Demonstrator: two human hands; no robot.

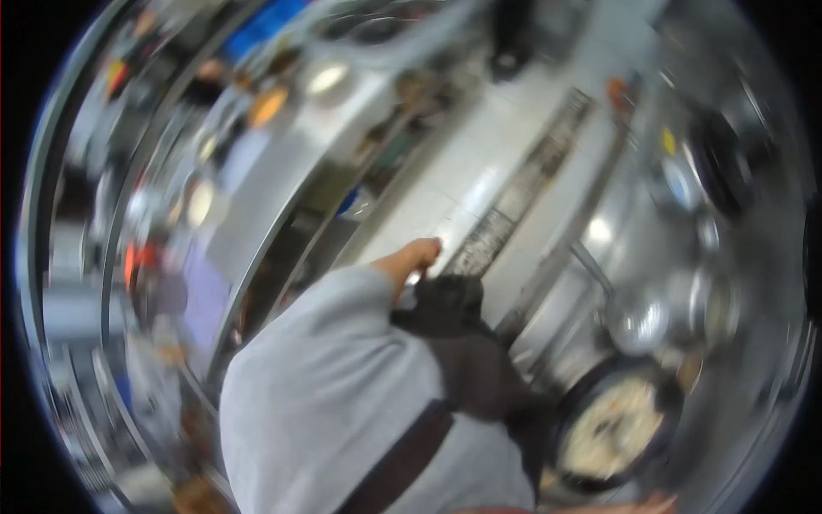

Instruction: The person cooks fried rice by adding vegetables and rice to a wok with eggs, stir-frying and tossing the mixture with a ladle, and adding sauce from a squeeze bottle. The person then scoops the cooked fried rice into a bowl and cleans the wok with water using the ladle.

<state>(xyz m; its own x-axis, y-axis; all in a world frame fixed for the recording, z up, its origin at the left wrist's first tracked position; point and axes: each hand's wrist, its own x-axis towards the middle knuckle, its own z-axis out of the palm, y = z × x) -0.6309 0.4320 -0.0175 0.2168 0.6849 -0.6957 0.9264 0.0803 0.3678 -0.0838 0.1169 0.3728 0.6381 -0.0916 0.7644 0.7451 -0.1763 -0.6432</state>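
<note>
Nearest to us: a grey shirt (342,407), filling the lower middle of the view, with a dark strap (398,463) slanting across it. Dark cloth (475,364) lies along its right side.

Left hand (419,255): reaches out past the shirt, over the tiled floor. Fingers look curled in; motion blur hides the palm, so we cannot tell whether it grasps anything. Right hand (655,505): only partly in view at the bottom edge, just below the pan; we cannot tell its grip either.

Black pan (589,385): on the steel worktop (556,347) to the right of the body. Pale food (621,415) lies in it, with a darker patch near the middle that we cannot make out. A ladle (638,321) lies near the pan's upper rim, bowl toward the pan, handle running up and to the left.

Farther along the steel we note a dark round pan (721,163) and, beside it, a pale round dish (682,182).

Beyond the left hand: white floor tiles (462,184), crossed by a long speckled drain strip (514,201). Left of the floor, a long steel counter (287,171) bears an orange round item (268,107) and a pale bowl (327,79), both smeared by blur.
</note>
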